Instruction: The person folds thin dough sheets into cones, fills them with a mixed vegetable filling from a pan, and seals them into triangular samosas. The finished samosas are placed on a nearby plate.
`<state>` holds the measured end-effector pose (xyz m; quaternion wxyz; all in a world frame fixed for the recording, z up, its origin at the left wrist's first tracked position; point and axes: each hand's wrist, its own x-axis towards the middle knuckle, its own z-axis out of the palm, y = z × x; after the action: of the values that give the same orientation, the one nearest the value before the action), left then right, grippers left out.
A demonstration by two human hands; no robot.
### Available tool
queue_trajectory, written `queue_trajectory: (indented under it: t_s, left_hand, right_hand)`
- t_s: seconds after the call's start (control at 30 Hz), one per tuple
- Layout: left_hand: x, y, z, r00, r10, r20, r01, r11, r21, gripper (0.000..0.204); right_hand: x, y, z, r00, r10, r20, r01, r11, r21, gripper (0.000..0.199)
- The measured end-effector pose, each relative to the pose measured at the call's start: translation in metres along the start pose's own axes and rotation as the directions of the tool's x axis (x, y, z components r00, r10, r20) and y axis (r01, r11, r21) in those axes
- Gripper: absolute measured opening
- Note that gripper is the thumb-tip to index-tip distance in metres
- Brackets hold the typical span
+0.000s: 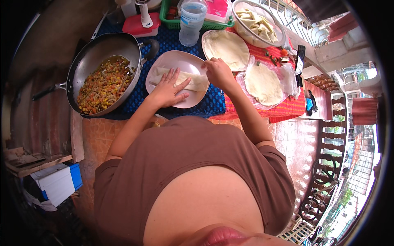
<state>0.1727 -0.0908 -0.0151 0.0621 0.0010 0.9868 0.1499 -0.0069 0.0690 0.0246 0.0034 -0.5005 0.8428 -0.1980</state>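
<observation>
A pale rolled wrapper [198,83] lies across a white squarish plate [184,59] in front of me. My left hand [169,88] rests flat on the roll with its fingers spread. Over the plate's right edge is my right hand [218,73], its fingers pinched together beside the end of the roll; what they hold, if anything, is hidden. Just beyond that hand, flat round wrappers [225,47] lie on another plate. More thin wrappers [264,84] sit on clear plastic to the right. On the left, a deep pan [76,73] holds a diced vegetable filling [102,90].
At the far right stands a bowl [281,37] of folded, filled wrappers [257,25]. A plastic bottle [192,22] stands behind the plate, near a green basket [170,22] and a red-lidded container [141,26]. A phone [300,59] stands upright at the table's right edge.
</observation>
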Motion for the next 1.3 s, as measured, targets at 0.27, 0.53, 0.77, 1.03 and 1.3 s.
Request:
queue_trajectory:
  t_s: [0.27, 0.53, 0.77, 1.03, 1.3]
  left_hand:
    - [0.019, -0.004, -0.005, 0.960, -0.023, -0.280, 0.000, 0.997, -0.080, 0.046]
    - [0.053, -0.013, -0.029, 0.952, 0.143, -0.269, -0.250, 0.873, -0.420, 0.018]
    - [0.046, 0.007, -0.050, 0.926, -0.035, -0.377, -0.236, 0.724, -0.648, 0.017]
    - [0.039, 0.033, -0.086, 0.503, 0.352, -0.790, -0.498, 0.864, 0.067, 0.022]
    - [0.035, 0.035, -0.080, 0.569, 0.337, -0.750, -0.539, 0.842, -0.031, 0.028]
  right_hand:
    - [0.005, -0.014, 0.028, 0.994, 0.029, 0.109, -0.019, 0.996, -0.092, 0.020]
    - [0.006, -0.013, -0.006, 0.977, 0.067, 0.201, -0.142, 0.912, 0.385, 0.015]
    - [-0.017, -0.018, -0.035, 0.920, -0.024, -0.391, 0.135, 0.957, 0.258, 0.017]
    - [-0.076, -0.030, -0.023, 0.916, 0.044, 0.398, -0.284, -0.631, 0.722, 0.080]
    - [-0.057, -0.039, -0.035, 0.958, 0.063, 0.279, -0.252, -0.273, 0.928, 0.039]
